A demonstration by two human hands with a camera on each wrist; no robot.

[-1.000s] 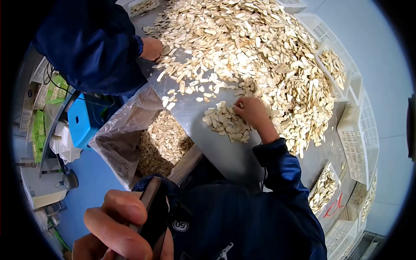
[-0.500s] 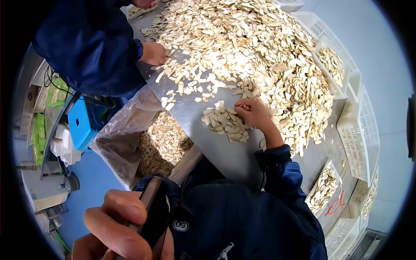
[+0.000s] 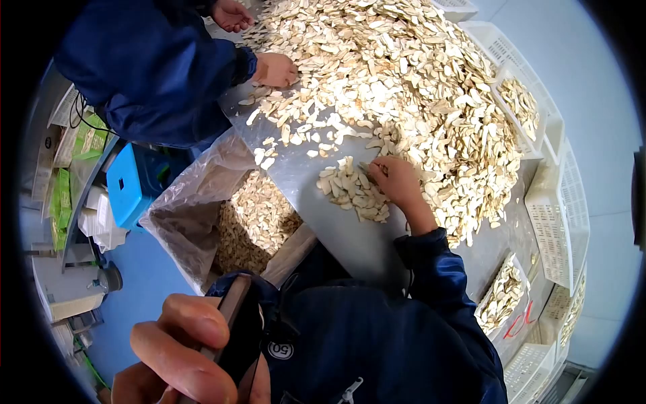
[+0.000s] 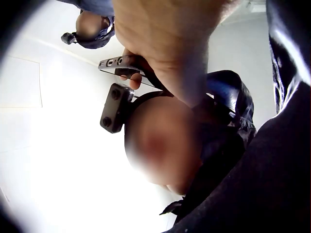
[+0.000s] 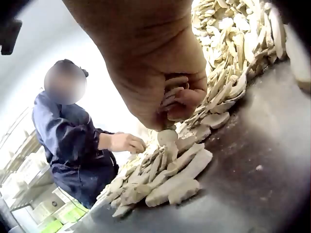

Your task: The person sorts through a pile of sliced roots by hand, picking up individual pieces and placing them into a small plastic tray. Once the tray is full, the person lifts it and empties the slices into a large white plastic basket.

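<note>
Pinching a rounded dried slice [image 5: 167,137] at its fingertips, the right hand [image 3: 398,183] bends over the edge of a small heap [image 3: 350,185] of pale slices, perhaps mushroom or root. Its fingers are curled together, clamped on that piece; whether others sit inside the curl, I cannot tell for sure. The small heap lies on the metal tabletop [image 3: 356,252], just beside the large pile [image 3: 390,81], probably so that a manageable few are close to the hand and show clearly against the grey. The left hand [image 3: 182,350] is raised well apart from the slices, its fingers wrapped round a phone-like device [image 3: 247,323]; holding it there likely spares it dust. By the near table edge, a clear plastic liner [image 3: 178,222] opens wide around more slices in a box, presumably set there for easy reach, with the plastic guarding its contents from the walls. White perforated baskets [image 3: 548,202] stand along the table's right side, which leaves the middle to the pile. Past the liner, a second person's hand [image 3: 274,69] touches the pile's edge.
</note>
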